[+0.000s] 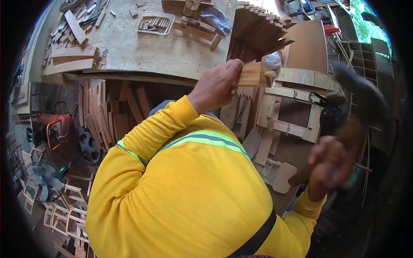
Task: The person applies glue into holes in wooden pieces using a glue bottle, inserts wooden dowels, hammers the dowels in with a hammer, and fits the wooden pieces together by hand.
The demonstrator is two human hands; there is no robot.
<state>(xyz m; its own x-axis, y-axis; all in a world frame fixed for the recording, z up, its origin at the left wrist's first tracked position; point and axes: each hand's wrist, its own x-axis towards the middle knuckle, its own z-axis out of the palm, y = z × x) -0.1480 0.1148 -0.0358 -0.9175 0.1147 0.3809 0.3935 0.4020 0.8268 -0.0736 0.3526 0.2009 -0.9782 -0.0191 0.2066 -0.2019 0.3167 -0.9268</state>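
Note:
My left hand [217,84] is closed on a short wooden board [251,75] near the workbench's right front corner. From the board's right end sticks out a pale wooden dowel [270,74]. Off to the right, my right hand [329,165] is wrapped round the handle of a hammer [352,134], its head raised and blurred by motion. Head and board are well apart. On the workbench [129,53], a white plastic tub [137,29] holds several more dowels.
Wood offcuts [76,28] are heaped at the bench's back left. A stack of notched boards [256,32] stands at its right end, above a wooden frame [292,127]. A fan [43,180] and small wooden frames [64,217] stand at lower left.

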